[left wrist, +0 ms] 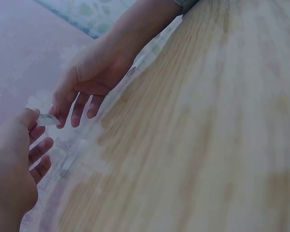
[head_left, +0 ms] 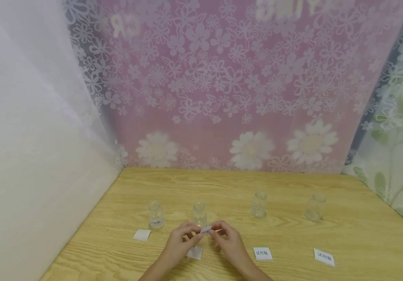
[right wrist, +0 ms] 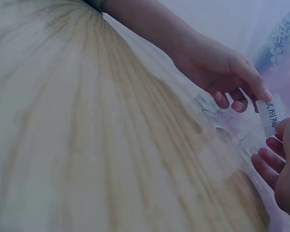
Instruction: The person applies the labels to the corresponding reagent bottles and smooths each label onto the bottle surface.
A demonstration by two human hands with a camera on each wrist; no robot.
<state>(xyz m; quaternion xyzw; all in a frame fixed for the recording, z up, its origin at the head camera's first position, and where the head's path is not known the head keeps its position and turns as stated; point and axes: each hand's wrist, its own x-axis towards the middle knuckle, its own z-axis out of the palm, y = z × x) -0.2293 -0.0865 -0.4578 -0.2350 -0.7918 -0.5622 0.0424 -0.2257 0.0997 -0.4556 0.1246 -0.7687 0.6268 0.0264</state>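
Note:
Between both hands is a small white label (head_left: 206,230) with dark written characters. My left hand (head_left: 181,241) pinches its left end between thumb and forefinger, and my right hand (head_left: 230,242) pinches the right end. The right wrist view shows the label (right wrist: 270,115) stretched flat, its writing visible. Just behind it stands a clear glass bottle (head_left: 199,212), upright, its lower part partly hidden by the fingers. A white paper piece (head_left: 195,253) lies on the table beneath the hands, partly covered by the left one.
At left, another glass bottle (head_left: 156,215) bears a label low on its side, with a blank paper square (head_left: 142,234) before it. Two more bottles (head_left: 259,204) stand to the right. Written labels (head_left: 262,253) lie before them on the wooden table (head_left: 285,234). A flowered curtain hangs behind.

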